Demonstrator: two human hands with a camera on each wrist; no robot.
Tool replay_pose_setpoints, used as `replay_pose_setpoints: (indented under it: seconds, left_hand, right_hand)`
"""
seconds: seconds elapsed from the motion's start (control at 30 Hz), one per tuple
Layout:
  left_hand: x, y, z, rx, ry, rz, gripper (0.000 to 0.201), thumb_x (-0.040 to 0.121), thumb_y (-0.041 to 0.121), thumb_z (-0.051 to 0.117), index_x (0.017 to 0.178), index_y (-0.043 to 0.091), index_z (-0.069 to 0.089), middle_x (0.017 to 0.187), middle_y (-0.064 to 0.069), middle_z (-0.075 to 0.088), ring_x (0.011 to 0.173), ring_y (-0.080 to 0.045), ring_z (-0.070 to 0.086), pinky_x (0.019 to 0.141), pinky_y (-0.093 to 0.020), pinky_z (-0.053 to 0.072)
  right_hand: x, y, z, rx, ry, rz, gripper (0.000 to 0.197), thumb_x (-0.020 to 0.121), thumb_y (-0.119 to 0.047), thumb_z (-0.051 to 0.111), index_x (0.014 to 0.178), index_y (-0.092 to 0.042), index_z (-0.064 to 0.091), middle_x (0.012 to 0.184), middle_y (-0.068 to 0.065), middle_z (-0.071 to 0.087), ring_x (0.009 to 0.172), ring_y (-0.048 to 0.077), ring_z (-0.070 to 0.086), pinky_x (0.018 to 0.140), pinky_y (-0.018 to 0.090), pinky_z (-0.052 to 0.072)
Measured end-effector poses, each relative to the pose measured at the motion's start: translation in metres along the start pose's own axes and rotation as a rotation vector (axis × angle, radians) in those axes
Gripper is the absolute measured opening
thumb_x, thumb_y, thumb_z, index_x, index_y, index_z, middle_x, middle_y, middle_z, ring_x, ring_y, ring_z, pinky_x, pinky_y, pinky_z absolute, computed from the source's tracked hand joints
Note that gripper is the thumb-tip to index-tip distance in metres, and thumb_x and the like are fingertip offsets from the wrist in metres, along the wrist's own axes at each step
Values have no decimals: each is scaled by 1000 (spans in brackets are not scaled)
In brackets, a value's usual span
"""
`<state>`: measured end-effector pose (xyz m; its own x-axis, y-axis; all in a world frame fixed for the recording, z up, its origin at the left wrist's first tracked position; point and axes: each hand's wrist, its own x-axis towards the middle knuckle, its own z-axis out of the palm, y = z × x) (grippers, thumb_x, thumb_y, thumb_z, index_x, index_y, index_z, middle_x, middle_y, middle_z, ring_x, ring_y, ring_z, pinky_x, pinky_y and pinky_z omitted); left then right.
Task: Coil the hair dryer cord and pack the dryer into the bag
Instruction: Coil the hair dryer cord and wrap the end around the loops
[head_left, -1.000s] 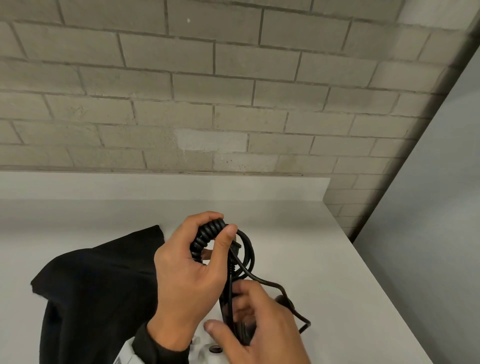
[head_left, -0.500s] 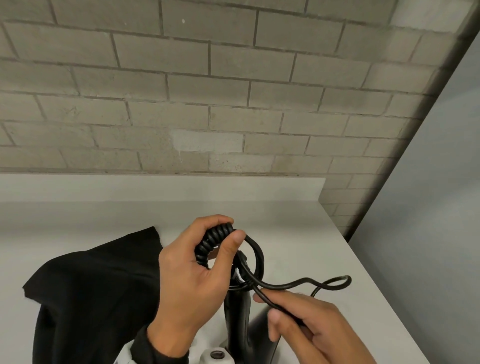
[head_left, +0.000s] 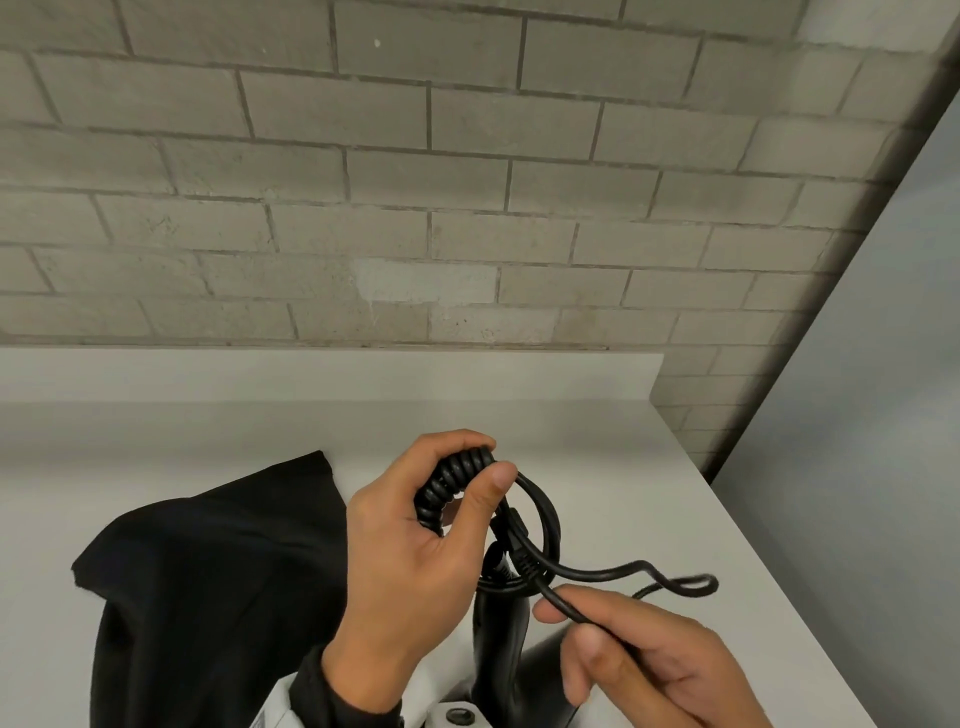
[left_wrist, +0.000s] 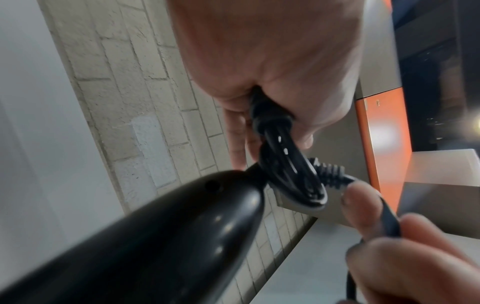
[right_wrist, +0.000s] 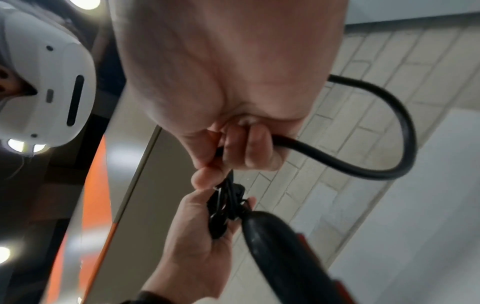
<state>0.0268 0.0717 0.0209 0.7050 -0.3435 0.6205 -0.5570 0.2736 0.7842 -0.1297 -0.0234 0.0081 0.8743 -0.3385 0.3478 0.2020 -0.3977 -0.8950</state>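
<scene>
My left hand (head_left: 415, 540) grips a bundle of black coiled cord (head_left: 452, 480) above the counter, thumb pressed over the loops. From the bundle a loop of cord (head_left: 545, 525) curves round to my right hand (head_left: 644, 660), which pinches the straight cord (head_left: 566, 608) between thumb and fingers. The free end snakes off to the right (head_left: 685, 584). Below the hands the black hair dryer handle (head_left: 498, 639) hangs down; it fills the lower left wrist view (left_wrist: 155, 236) and shows in the right wrist view (right_wrist: 272, 246). The black bag (head_left: 208, 597) lies on the counter at the left.
The white counter (head_left: 597, 467) ends at a right edge (head_left: 779, 587) close to my right hand. A grey brick wall (head_left: 415, 182) stands behind it. A white wrist device (head_left: 457, 714) shows at the bottom edge.
My right hand came off the dryer handle, took the cord and drew it out to the right, forming a new loop beside the bundle. The left hand kept its grip.
</scene>
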Motion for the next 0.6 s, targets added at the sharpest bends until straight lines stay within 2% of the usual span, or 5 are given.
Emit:
replay_pose_setpoints:
  seconds: [0.1, 0.27, 0.37, 0.47, 0.6]
  left_hand:
    - [0, 1, 3, -18, 16, -8, 17, 84, 34, 70, 97, 23, 67, 76, 7, 71, 69, -12, 71, 62, -14, 53]
    - [5, -3, -3, -23, 38, -86, 13, 83, 24, 71, 95, 19, 67, 76, 5, 71, 64, -15, 72, 64, -31, 60]
    - [6, -3, -8, -31, 43, -111, 15, 82, 24, 72, 95, 18, 68, 77, 2, 71, 64, -16, 72, 66, -33, 61]
    - [6, -5, -13, -24, 59, -111, 17, 82, 29, 72, 95, 19, 68, 78, 1, 71, 64, -16, 72, 67, -35, 61]
    - [5, -4, -13, -42, 46, -138, 18, 82, 29, 74, 94, 18, 68, 79, 1, 72, 67, -20, 73, 68, -39, 61]
  right_hand:
    - [-4, -1, 6, -138, -50, -69, 35, 86, -62, 53, 105, -39, 70, 63, -8, 65, 60, 5, 63, 63, 10, 46]
    - [0, -19, 7, -982, -199, -183, 28, 77, -41, 50, 104, -46, 57, 63, -7, 41, 50, 8, 46, 41, 12, 28]
    - [-1, -12, -7, -864, -169, -295, 17, 95, -37, 45, 109, -43, 52, 69, -12, 46, 59, 7, 42, 47, 14, 42]
    - [-9, 7, -41, -674, -128, -248, 12, 97, -36, 48, 98, -39, 59, 73, -16, 50, 65, 5, 44, 62, 15, 42]
    - [-24, 44, -60, -915, -114, -154, 23, 91, -38, 52, 69, -37, 57, 60, -13, 45, 60, 1, 41, 63, 15, 37]
